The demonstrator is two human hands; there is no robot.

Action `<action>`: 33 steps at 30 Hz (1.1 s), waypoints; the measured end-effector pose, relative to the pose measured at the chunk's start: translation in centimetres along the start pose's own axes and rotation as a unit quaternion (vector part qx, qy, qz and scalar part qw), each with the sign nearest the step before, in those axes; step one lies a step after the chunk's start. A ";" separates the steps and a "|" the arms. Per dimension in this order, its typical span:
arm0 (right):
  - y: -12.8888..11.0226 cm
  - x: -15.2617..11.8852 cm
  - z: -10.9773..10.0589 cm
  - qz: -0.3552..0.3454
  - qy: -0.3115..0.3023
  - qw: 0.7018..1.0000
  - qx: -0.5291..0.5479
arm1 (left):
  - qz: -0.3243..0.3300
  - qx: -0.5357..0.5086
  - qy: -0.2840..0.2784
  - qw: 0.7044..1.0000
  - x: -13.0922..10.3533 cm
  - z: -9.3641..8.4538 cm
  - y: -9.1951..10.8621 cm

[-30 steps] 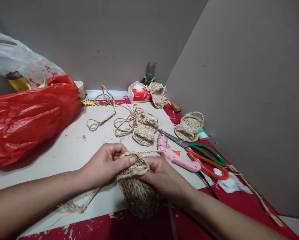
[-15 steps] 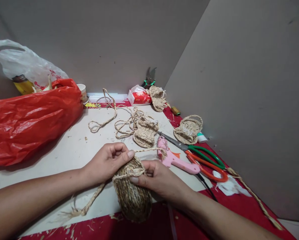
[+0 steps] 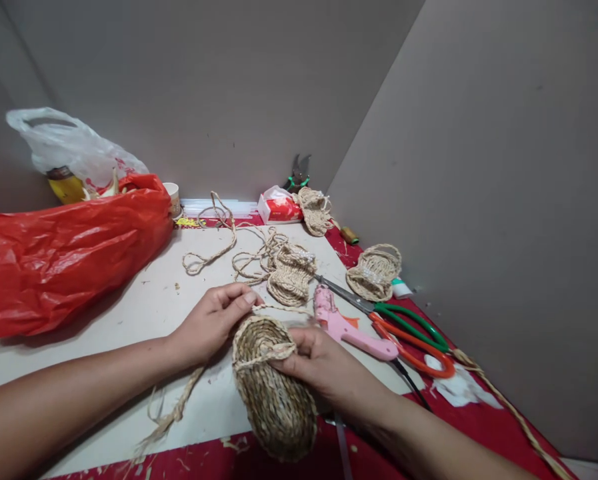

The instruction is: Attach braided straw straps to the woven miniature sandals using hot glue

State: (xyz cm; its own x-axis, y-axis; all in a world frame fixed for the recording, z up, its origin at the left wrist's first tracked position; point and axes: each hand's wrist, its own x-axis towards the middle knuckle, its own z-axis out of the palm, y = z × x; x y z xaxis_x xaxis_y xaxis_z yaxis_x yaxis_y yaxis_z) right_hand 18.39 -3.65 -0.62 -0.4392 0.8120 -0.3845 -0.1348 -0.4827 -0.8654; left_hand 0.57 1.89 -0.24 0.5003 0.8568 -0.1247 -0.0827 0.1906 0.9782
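Observation:
A small woven straw slipper (image 3: 279, 413) is in my right hand (image 3: 323, 363), its sole tilted towards me. The thumb presses on the strap across it, and the other fingers sit behind its right edge. Above the slipper's far end, my left hand (image 3: 223, 313) pinches a thin straw cord (image 3: 285, 308) between thumb and fingers. That cord runs right towards the pink glue gun (image 3: 356, 337). A braided straw end (image 3: 179, 403), frayed at its tip, lies under my left forearm. How it joins the slipper is hidden.
Red-and-green-handled scissors (image 3: 409, 333) lie beyond the glue gun. Several straw slippers (image 3: 291, 277) and loose cord lie on the white board (image 3: 143, 300). A red plastic bag (image 3: 73, 260) fills the left. Pruning shears (image 3: 299, 173) and a tissue pack (image 3: 281, 207) stand by the wall.
My left hand has come off the slipper's edge and moved slightly left, still pinching the cord. The slipper has moved a little down and right in my right hand, showing more of its inside.

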 end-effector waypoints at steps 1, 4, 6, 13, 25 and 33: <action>-0.1 0.0 0.0 -0.002 0.003 1.000 0.002 | -0.005 -0.005 0.013 1.000 0.4 -0.5 0.1; -0.4 0.1 0.1 -0.019 0.014 0.999 -0.039 | -0.010 -0.036 0.042 0.998 1.4 -2.0 0.6; -0.4 0.1 0.1 -0.045 0.020 0.994 -0.100 | -0.005 -0.051 0.064 0.997 2.0 -3.0 1.0; -0.6 -0.6 -1.2 -0.165 0.191 0.904 -0.346 | 0.003 -0.041 0.092 0.995 2.5 -4.4 1.8; -1.9 -1.2 -1.3 -0.212 0.187 0.917 -0.282 | 0.036 0.108 0.046 0.992 1.1 -2.7 2.8; -2.3 -1.7 -1.2 -0.066 0.078 0.984 -0.144 | 0.122 0.334 -0.053 0.933 1.4 -3.6 2.2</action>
State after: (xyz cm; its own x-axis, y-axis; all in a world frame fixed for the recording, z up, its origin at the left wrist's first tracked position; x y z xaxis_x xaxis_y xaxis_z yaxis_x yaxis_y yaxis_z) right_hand 20.46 -3.54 1.65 -0.2908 0.9123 -0.2885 0.0850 -0.2757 -0.9575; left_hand -1.98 5.23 1.16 0.6227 0.7764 0.0975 0.3329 -0.3756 0.8649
